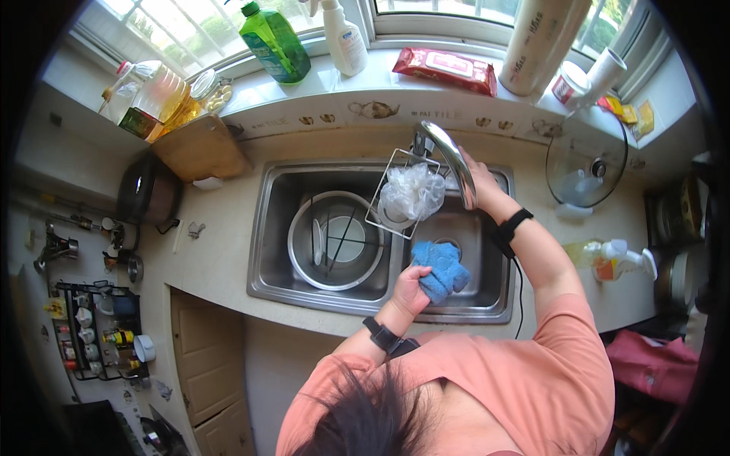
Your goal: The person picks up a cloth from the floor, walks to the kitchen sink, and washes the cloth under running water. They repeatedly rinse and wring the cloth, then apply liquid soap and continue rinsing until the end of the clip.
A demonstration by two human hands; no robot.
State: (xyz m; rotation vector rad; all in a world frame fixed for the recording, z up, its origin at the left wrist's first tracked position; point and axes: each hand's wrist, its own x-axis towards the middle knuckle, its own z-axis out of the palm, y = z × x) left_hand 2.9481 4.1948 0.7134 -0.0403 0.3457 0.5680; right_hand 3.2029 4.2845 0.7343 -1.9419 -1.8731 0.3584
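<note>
My left hand [413, 288] grips a folded blue cloth [439, 272] above the right basin [487, 273] of a double stainless steel sink. Behind and to the right of the chrome faucet [450, 154] is my right hand [482, 181]; the spout hides part of its fingers, so its grip does not show. A white wire rack [374, 208] with crumpled clear plastic [412, 191] in it sits over the divider, beneath the faucet. In the left basin [274, 239] stands a round metal pot [296, 259], with a dark wire rack [348, 242] across it.
A green bottle [276, 48], a white spray bottle [346, 45] and a red wipes pack [445, 69] line the sill. Right of the sink are a glass lid [582, 165] and a spray bottle [607, 259]. A wooden cutting board [199, 151] leans at the back left.
</note>
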